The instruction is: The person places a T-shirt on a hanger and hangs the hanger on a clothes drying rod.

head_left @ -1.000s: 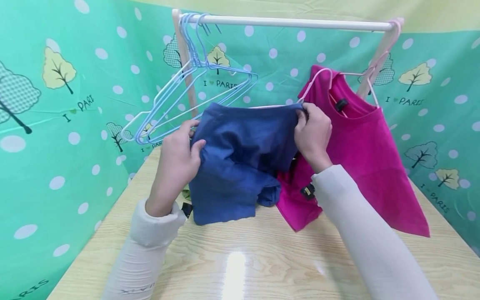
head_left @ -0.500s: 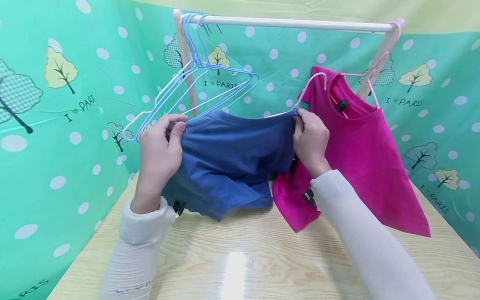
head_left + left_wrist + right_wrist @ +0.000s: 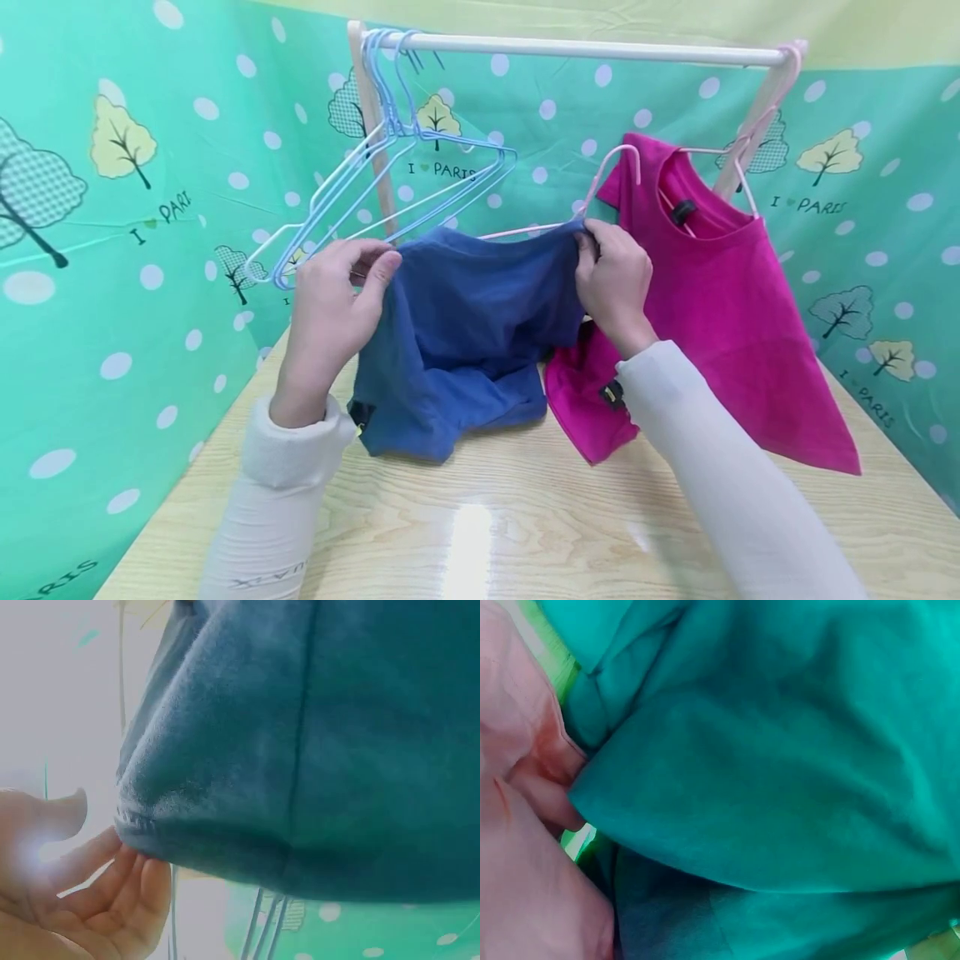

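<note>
- Now the right hand (image 3: 617, 279) is pinching the blue garment (image 3: 480, 308) beside a pink hanger (image 3: 599, 174)
- Left hand (image 3: 333, 304) unclenched, fingers touching the garment's opposite corner, thumb apart

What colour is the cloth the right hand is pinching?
Blue. The cloth shows best in the head view; the wrist views make it look greener.
</note>
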Tool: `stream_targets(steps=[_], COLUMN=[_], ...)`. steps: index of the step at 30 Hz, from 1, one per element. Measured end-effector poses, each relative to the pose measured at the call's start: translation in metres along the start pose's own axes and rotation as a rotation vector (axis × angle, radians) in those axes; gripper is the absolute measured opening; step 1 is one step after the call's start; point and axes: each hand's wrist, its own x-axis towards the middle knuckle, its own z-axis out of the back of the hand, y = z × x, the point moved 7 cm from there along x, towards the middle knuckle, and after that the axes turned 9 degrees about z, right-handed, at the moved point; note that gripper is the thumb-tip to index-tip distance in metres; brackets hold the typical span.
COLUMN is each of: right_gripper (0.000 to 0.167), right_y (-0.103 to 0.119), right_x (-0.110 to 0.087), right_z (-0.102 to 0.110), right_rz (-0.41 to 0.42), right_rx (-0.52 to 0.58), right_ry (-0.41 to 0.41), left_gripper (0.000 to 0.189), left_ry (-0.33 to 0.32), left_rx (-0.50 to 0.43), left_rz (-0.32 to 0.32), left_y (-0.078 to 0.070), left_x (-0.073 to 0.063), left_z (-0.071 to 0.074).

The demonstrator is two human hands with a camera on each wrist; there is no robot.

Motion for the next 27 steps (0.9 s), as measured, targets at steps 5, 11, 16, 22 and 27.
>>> stream_targets(steps=[5,11,16,22,27], right_gripper=[0.018,0.018,0.016,0.017,0.018], right_y=[0.002,0.011,0.021,0.036,0.039], right_x=[0.000,0.000,0.000,0.000,-0.001], right_z=[-0.002,-0.003,-0.004,-0.006,-0.004], right_rz=[-0.024,-0.012,0.012,0.092,0.096], right_rx=[-0.005,-0.009,-0.010,-0.020,-0.034], right_ry=[0.013,0.024,0.026,0.035,0.028], left_gripper=[0.020,0.020,0.016,0.016,0.026], left_ry=[-0.084,-0.131,-0.097,-0.011,0.023], left_rx=[0.083,0.245,0.284,0.281,0.259], left_rz=[-0.116,-0.147,-0.170,-0.238,-0.253], left_y=[-0.010,-0.013,-0.015,-0.021,-0.023], left_x=[-0.004,-0.008,-0.009,-0.013,-0.015], left_z=[-0.003,-0.013,-0.022,-0.034,-0.037])
